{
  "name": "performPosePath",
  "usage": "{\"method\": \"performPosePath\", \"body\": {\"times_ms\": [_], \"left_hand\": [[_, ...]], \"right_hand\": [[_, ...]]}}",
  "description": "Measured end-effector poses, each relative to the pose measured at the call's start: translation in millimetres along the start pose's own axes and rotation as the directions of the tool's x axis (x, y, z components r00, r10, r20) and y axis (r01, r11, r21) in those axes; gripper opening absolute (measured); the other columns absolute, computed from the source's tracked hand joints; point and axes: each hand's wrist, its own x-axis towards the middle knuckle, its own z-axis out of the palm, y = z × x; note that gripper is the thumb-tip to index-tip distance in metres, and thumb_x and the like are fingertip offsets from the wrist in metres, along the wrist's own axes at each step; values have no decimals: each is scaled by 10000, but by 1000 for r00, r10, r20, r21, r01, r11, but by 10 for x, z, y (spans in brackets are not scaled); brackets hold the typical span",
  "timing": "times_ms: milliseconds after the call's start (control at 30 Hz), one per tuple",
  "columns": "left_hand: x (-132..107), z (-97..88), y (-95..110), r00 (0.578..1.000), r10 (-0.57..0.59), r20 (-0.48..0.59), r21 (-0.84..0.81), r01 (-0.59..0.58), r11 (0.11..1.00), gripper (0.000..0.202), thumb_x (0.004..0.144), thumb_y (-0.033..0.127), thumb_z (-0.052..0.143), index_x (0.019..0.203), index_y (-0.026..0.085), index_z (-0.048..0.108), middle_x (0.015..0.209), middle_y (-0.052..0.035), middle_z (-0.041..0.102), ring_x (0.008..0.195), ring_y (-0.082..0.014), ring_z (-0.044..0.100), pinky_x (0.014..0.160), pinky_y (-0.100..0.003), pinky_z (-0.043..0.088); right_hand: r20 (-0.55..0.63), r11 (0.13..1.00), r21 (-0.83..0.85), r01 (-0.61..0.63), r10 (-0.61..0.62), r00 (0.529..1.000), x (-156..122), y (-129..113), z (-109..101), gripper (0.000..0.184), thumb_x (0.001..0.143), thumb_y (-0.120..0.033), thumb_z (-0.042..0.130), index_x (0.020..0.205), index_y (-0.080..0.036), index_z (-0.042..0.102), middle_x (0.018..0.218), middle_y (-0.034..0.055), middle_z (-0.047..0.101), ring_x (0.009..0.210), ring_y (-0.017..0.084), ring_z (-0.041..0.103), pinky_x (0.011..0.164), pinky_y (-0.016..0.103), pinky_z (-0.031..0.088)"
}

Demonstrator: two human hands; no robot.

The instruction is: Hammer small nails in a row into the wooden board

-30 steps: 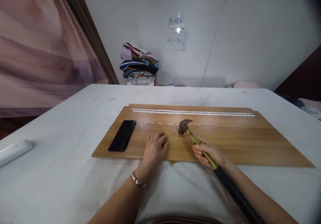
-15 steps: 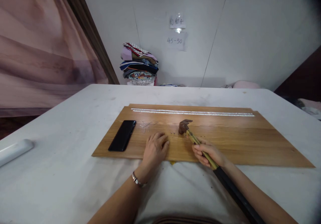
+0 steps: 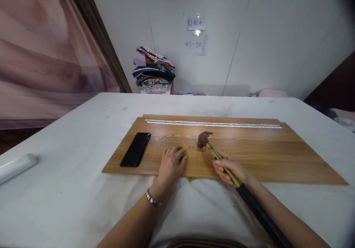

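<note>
My right hand (image 3: pixel 229 168) is closed around the yellow part of a claw hammer's (image 3: pixel 203 139) handle. The rusty brown head is over the middle of a wooden board (image 3: pixel 266 151), on or just above its surface; I cannot tell which. A black lower handle runs back along my right forearm. On the board, left of the hammer head, lies my left hand (image 3: pixel 172 161), palm down, with slightly bent fingers and nothing visible in them. Beside it are several loose nails (image 3: pixel 160 138). Small dark dots, perhaps nail heads, line the board on both sides of the hammer head.
A black phone (image 3: pixel 135 149) lies at the board's left end. Two white marked strips (image 3: pixel 213 124) run along its far edge. Under the board is a white table (image 3: pixel 69 137), with a white rounded object (image 3: pixel 18 167) at left. Folded cloths (image 3: pixel 154 72) are stacked by the wall.
</note>
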Motion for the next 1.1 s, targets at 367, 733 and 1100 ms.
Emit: {"method": "performPosePath", "body": {"times_ms": [367,733,1100], "left_hand": [[-4,24,-12,1000,-5,1,18,5,1000,196,882,251,526,1008,251,677,1133,-53,648,1085,-224,572,952,-415,409],[-4,3,-2,1000,-3,1,9,3,1000,193,882,242,521,1005,249,670,1137,-48,646,1095,-222,569,953,-403,406],[7,5,1,1000,-11,8,8,11,1000,184,877,237,533,997,244,673,1139,-49,645,1087,-223,572,946,-407,404]], "right_hand": [[12,1000,4,17,-17,1000,-15,-4,10,221,783,-332,641,924,-217,515,586,-99,451,294,20,313,262,144,252],[-1,1000,16,-8,8,1000,4,-6,36,264,749,-337,659,917,-215,495,554,-107,444,285,21,312,258,139,241],[-2,1000,14,13,-13,1000,-37,-54,55,264,773,-321,638,982,-221,510,580,-104,453,290,19,313,259,139,250]]}}
